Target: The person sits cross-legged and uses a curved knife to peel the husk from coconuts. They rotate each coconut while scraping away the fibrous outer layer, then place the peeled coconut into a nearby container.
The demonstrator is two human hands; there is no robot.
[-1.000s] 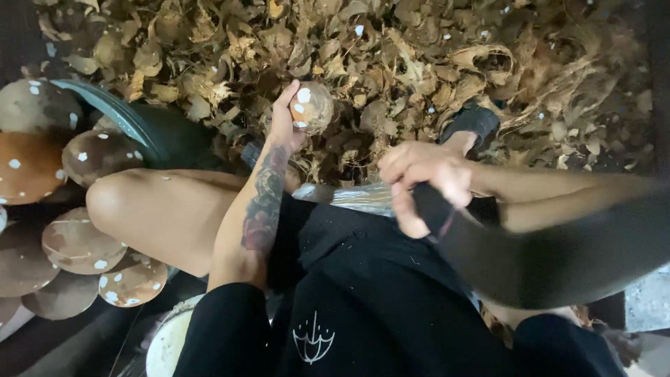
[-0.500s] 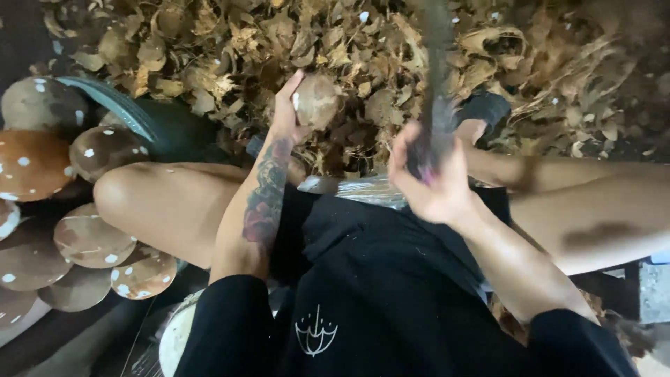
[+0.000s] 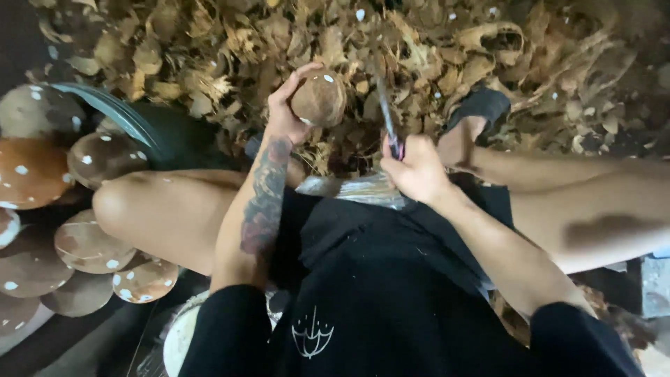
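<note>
Left hand (image 3: 283, 112) cups the brown coconut (image 3: 319, 96); right hand (image 3: 415, 167) clenches a blade (image 3: 385, 112) just beside it. Risk: glancing chop slides into my fingers.

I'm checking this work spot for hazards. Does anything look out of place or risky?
The blade in the right hand stands close beside the coconut that the left hand holds up bare. Husk scraps cover the ground by the sandalled foot. Nothing looks spilled or broken.
</note>
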